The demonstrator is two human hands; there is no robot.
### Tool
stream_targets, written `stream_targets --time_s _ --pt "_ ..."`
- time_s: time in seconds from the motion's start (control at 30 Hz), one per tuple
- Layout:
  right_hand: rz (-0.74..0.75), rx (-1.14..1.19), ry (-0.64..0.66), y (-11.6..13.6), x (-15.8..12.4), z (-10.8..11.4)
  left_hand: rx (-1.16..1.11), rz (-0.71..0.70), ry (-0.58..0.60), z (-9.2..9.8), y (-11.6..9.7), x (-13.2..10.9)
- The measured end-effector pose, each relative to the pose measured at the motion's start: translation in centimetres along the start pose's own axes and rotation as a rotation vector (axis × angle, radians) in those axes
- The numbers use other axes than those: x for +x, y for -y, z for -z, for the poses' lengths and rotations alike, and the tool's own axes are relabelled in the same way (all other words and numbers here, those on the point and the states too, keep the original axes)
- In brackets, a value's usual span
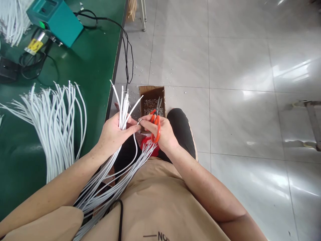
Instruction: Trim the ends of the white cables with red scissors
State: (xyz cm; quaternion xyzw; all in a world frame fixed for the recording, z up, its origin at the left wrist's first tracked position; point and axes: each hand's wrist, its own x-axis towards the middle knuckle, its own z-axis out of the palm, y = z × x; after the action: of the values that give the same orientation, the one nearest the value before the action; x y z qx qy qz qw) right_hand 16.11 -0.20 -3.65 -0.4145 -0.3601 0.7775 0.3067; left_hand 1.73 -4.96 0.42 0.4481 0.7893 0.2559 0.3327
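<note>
Fingers of left hand (112,134) around white cables (123,110), right hand (160,132) gripping scissors (155,125).

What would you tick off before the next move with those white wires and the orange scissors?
1. Wire bundle gripped in the left hand: ok.
2. Orange scissors hooked on the right hand, blades pointing away from the body: ok.
3. One wire tip pinched out by the right fingertips, apart from the rest: ok.
4. Cardboard scrap box on the floor beyond the hands: ok.
5. Scissor blades open or closed: cannot tell.
6. Spare wires lying on the green table, off its edge side: ok.
</note>
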Motion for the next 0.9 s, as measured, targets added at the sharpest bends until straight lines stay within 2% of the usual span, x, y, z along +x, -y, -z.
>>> stream_targets --time_s 0.17,0.47,0.7,0.9 --pt "0.0 0.006 0.009 0.1 0.0 -0.1 -0.016 -0.002 0.006 0.0 0.1 0.0" --pt "-0.014 0.044 -0.062 -0.2 -0.3 -0.5 -0.142 0.026 0.045 -0.2 0.7 0.0" --pt "0.014 0.061 0.01 0.0 -0.4 -0.2 -0.409 0.072 0.121 -0.6 1.1 0.2" --pt "0.004 0.018 0.078 0.4 -0.5 0.2 -0.443 0.062 0.16 -0.5 0.9 0.1"
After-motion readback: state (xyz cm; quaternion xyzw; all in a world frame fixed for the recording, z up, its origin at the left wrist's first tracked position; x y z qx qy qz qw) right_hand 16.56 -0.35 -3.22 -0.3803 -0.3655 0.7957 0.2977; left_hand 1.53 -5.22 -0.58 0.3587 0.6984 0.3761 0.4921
